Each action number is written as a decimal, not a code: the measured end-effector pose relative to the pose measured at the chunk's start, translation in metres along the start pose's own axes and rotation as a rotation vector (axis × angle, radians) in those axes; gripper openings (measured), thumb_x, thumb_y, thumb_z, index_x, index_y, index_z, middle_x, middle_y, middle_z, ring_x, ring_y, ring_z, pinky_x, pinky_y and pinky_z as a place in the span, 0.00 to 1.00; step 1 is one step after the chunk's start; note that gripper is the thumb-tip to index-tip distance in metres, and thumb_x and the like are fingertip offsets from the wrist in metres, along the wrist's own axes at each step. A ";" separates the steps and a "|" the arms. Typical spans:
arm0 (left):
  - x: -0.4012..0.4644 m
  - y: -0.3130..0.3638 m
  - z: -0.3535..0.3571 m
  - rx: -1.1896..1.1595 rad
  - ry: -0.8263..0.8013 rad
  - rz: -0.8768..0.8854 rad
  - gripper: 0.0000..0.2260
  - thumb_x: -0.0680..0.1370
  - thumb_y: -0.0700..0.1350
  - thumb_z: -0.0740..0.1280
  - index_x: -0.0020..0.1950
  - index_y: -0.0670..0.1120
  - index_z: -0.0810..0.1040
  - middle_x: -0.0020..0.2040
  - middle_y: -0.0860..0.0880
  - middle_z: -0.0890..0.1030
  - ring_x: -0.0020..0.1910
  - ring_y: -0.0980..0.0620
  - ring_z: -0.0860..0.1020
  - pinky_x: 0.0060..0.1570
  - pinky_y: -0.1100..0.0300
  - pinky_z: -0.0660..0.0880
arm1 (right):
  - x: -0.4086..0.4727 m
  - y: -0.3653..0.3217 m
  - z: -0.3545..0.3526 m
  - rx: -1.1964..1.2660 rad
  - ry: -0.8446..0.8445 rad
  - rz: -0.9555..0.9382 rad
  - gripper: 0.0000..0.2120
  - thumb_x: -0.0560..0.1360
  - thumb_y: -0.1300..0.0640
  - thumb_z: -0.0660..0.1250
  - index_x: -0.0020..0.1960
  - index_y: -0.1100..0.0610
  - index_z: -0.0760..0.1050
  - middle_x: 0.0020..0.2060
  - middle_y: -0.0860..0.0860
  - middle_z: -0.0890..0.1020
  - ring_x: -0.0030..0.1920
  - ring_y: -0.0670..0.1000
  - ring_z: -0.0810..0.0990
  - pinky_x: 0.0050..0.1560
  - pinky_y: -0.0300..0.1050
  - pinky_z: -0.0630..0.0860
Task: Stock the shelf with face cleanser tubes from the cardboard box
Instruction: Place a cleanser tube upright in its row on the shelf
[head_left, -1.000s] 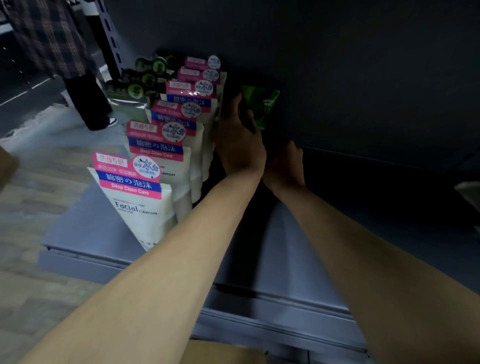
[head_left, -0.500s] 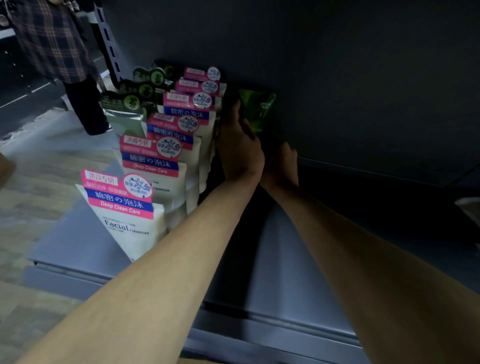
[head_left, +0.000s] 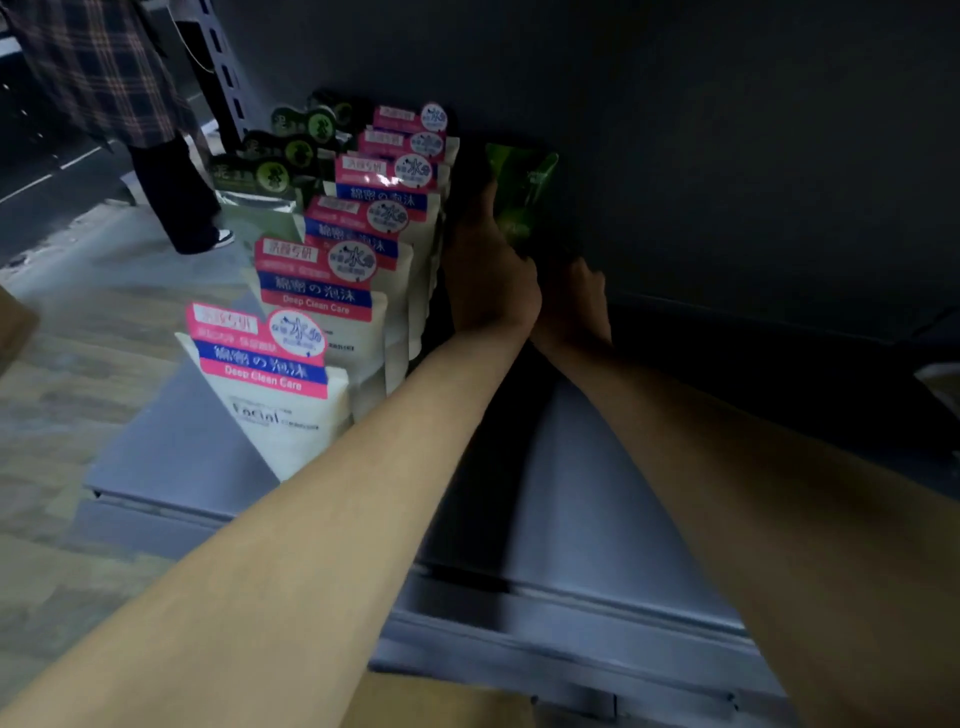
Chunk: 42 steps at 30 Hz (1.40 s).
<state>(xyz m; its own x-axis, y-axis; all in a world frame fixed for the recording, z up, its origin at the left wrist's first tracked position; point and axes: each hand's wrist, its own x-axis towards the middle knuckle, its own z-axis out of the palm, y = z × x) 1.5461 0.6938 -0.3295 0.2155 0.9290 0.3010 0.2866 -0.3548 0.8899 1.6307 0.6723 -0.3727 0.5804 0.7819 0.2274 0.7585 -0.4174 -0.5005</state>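
We are reaching both arms deep into a low grey shelf (head_left: 597, 519), whose dark back wall is filling the upper right of the view. A bystander in a plaid coat (head_left: 98, 67) is standing on the floor at the far left. Along the left side of the shelf a row of white face cleanser tubes (head_left: 311, 322) with pink and blue labels is standing upright, running back toward the wall, with a row of green-capped tubes (head_left: 270, 176) standing just beside it further left. Our left hand (head_left: 488, 280) is curling around a green tube (head_left: 522, 192), holding it upright at the back, just right of the white row. Our right hand (head_left: 576, 306) is sitting low beside it in shadow, seemingly near the tube's base; we cannot tell its grip. A cardboard box edge (head_left: 447, 701) is showing at the bottom.
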 end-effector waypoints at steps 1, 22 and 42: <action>-0.002 0.000 0.000 0.048 -0.027 -0.003 0.26 0.78 0.35 0.63 0.76 0.47 0.64 0.73 0.46 0.69 0.74 0.49 0.65 0.73 0.55 0.63 | -0.003 0.002 -0.005 -0.068 -0.058 0.010 0.16 0.81 0.51 0.57 0.64 0.57 0.74 0.59 0.57 0.79 0.59 0.60 0.76 0.48 0.46 0.67; -0.122 0.017 -0.127 0.163 -0.476 0.247 0.21 0.76 0.37 0.63 0.69 0.46 0.74 0.59 0.44 0.81 0.59 0.50 0.79 0.63 0.53 0.75 | -0.195 -0.014 -0.102 0.087 -0.073 0.207 0.28 0.71 0.46 0.75 0.65 0.60 0.74 0.54 0.56 0.83 0.55 0.55 0.81 0.58 0.53 0.78; -0.259 -0.090 -0.284 0.338 -0.932 0.247 0.15 0.76 0.42 0.65 0.63 0.47 0.77 0.48 0.50 0.84 0.46 0.52 0.81 0.55 0.56 0.77 | -0.448 -0.087 -0.021 0.141 -0.228 0.505 0.24 0.73 0.48 0.74 0.65 0.57 0.74 0.55 0.51 0.82 0.53 0.48 0.81 0.59 0.46 0.78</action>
<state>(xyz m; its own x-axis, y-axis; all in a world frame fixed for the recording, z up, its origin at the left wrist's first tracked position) 1.2000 0.5151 -0.3901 0.9036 0.4254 -0.0512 0.3527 -0.6706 0.6526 1.3110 0.3480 -0.4136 0.7699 0.5882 -0.2477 0.3473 -0.7117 -0.6107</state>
